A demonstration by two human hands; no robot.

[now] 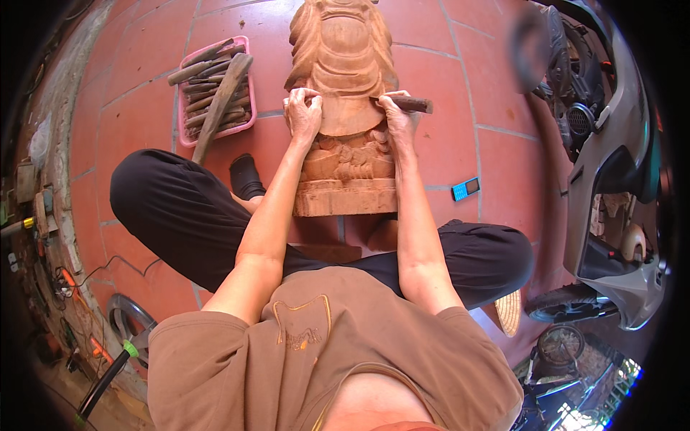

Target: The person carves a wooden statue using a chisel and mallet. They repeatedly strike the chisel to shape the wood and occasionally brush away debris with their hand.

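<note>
A carved wooden statue of a robed figure lies on the floor in front of me, its carved base toward me. My right hand is closed around a carving chisel at the statue's right side. The chisel's dark wooden handle sticks out to the right, and its thin end points left onto the robe. At the robe's left edge, my left hand rests with curled fingers pressed together; whatever they may hold is hidden.
A pink basket of wooden-handled tools stands at the left, a long curved wooden stick leaning across it. A blue keypad phone lies on the red tiles at the right. Beyond it stands a grey motorbike. Cables and tools clutter the left edge.
</note>
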